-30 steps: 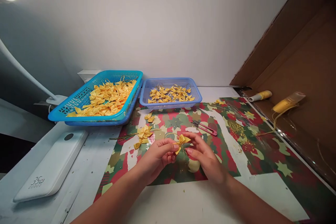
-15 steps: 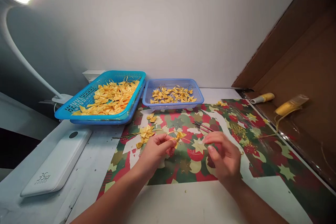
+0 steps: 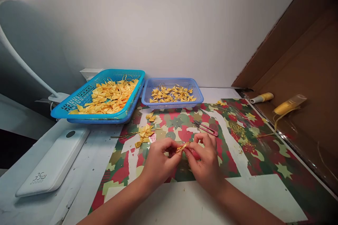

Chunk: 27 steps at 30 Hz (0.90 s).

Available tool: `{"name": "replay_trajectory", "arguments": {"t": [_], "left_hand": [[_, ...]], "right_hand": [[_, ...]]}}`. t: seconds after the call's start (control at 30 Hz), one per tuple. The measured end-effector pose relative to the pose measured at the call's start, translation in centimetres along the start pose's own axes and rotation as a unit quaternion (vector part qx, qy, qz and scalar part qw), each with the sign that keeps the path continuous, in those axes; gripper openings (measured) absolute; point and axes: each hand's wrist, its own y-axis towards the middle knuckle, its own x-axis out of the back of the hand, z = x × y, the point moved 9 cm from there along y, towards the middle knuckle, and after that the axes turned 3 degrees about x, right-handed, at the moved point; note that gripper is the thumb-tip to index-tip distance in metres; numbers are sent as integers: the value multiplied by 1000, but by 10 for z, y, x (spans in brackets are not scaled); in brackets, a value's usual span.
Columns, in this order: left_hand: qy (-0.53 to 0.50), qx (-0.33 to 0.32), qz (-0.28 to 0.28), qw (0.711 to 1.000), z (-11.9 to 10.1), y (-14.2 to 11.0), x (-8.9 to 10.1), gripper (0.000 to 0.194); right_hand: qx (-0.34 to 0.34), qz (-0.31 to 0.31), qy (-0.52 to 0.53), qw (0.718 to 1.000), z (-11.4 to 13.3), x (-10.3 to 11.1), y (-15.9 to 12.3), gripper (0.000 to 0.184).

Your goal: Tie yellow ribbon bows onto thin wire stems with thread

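Observation:
Over the patterned sheet, my left hand and my right hand meet, fingertips almost touching. Between them is a small yellow ribbon bow with gold cord, pinched by both thumbs and forefingers; the fingers cover most of it. Just beyond my right hand lie thread snips with pinkish handles. To the left of my left hand, several yellow ribbon bows rest on the sheet, with gold cords stretching out leftward.
A blue basket heaped with yellow bows stands at the back left, beside a smaller periwinkle basket of corded bows. A white power bank lies at left. Gold cord scraps and yellow thread spools are on the right.
My right hand has come left and closed on the ribbon bow and cord beside my left hand. The snips' handles are now uncovered. The view has shifted slightly.

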Motion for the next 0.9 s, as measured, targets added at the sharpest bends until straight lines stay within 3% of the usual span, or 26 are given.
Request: {"name": "replay_trajectory", "arguments": {"t": [0.3,0.63,0.77,0.9], "left_hand": [[-105,97,50,988,23,7,-9,17],[-179,145,66,971,31,8,-14,20],[-172,149,62,972,33,8,-13,19],[-160,157,63,973,34,10,-11,21]], "right_hand": [[-21,-21,23,999,-3,7,0,16],[-12,27,70,997,-3,0,0,14],[-24,19,177,984,-9,3,-1,14],[-75,-30,334,939,-21,16,0,13]]}}
